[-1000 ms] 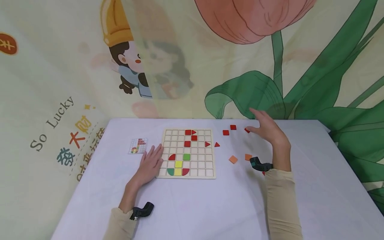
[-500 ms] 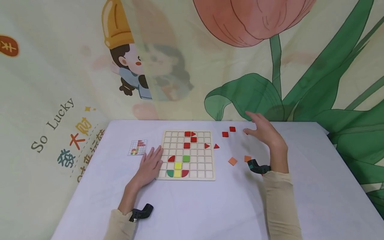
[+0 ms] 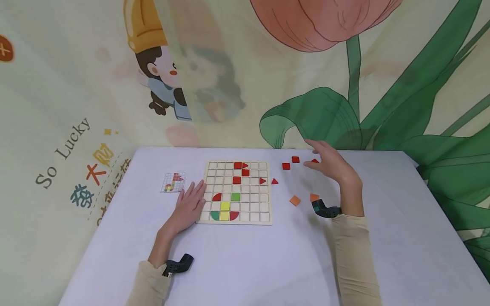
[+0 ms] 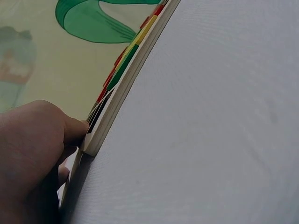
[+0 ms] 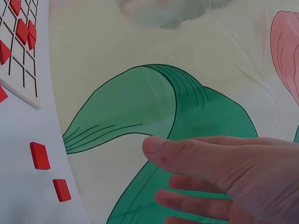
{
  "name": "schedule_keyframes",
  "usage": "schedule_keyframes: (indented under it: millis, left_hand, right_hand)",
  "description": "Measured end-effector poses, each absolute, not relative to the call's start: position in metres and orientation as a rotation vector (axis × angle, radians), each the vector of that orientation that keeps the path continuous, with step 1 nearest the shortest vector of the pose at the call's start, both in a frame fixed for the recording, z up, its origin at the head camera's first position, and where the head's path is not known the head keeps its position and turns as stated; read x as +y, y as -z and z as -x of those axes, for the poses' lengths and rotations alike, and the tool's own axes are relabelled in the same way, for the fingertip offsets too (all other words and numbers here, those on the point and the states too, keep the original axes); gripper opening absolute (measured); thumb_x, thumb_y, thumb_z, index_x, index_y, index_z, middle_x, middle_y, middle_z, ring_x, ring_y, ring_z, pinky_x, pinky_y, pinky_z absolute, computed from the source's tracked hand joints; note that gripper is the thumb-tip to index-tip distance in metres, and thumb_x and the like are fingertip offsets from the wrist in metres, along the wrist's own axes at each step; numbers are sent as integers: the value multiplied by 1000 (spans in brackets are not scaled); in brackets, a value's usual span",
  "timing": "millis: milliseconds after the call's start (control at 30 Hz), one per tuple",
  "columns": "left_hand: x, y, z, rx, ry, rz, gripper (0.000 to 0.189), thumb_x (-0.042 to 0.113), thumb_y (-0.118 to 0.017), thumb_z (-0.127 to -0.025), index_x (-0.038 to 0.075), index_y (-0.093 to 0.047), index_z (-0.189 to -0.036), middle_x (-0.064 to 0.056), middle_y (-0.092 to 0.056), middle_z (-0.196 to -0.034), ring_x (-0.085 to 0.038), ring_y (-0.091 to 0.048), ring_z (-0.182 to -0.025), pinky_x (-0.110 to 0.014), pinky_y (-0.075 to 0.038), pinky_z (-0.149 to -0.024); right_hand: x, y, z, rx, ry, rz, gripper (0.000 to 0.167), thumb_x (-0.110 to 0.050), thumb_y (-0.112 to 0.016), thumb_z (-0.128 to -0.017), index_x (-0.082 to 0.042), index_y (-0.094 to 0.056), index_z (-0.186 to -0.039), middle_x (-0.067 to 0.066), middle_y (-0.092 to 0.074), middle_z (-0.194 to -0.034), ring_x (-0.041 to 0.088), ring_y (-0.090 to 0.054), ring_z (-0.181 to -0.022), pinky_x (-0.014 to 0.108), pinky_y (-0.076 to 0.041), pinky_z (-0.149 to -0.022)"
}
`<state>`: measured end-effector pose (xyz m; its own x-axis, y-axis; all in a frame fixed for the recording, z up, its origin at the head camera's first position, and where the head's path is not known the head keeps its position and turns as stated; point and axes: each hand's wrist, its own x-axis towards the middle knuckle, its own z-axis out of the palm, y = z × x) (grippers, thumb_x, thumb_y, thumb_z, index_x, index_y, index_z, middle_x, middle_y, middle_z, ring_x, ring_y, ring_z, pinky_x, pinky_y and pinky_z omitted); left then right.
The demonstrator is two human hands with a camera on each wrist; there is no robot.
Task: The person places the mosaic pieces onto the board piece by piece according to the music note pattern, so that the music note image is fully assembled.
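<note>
A square wooden grid board (image 3: 250,216) lies on the table, with several red, green and yellow tiles in its cells. My left hand (image 3: 187,209) rests at the board's left edge, fingers extended; in the left wrist view its thumb (image 4: 74,130) touches the board's near corner. My right hand (image 3: 333,163) hovers over the far right of the table, thumb and fingers spread apart with nothing between them. Nearest to it are a red triangle tile (image 3: 314,161), partly behind the hand, and two red square tiles (image 3: 295,160) to its left, seen also in the right wrist view.
A small printed pattern card (image 3: 173,182) lies left of the board. Right of the board are another red triangle (image 3: 274,181) and two orange square tiles (image 3: 294,200), one close by the right wrist camera (image 3: 325,209). A printed cloth backdrop (image 3: 226,136) rises behind the table.
My right hand has drifted left toward the red squares, uncovering more of the red triangle. My left hand stays at the board's edge. The head view has shifted slightly.
</note>
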<state>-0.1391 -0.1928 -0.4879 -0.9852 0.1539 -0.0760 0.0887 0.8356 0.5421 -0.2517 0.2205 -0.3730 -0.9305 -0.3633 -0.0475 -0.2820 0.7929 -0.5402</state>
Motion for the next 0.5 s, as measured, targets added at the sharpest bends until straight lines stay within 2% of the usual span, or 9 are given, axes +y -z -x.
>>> schedule_keyframes:
  millis: [200, 500]
  left_hand:
    - [-195, 488, 138, 2879, -845, -179, 58, 25, -40, -103, 10, -20, -155, -9, -16, -164, -38, -2, -152, -62, 4, -119]
    - [-193, 486, 140, 2902, -862, -197, 57, 26, -40, -102, 9, -23, -155, -10, -18, -164, -37, -4, -152, -62, 3, -119]
  right_hand:
    - [210, 377, 251, 2800, 810, 473, 74, -16, -68, -90, -6, -29, -152, 26, -25, -152, 43, -45, -129, 56, -50, -96]
    - [212, 375, 251, 2776, 785, 482, 67, -15, -65, -92, -6, -33, -150, 25, -33, -149, 43, -49, -129, 53, -52, -95]
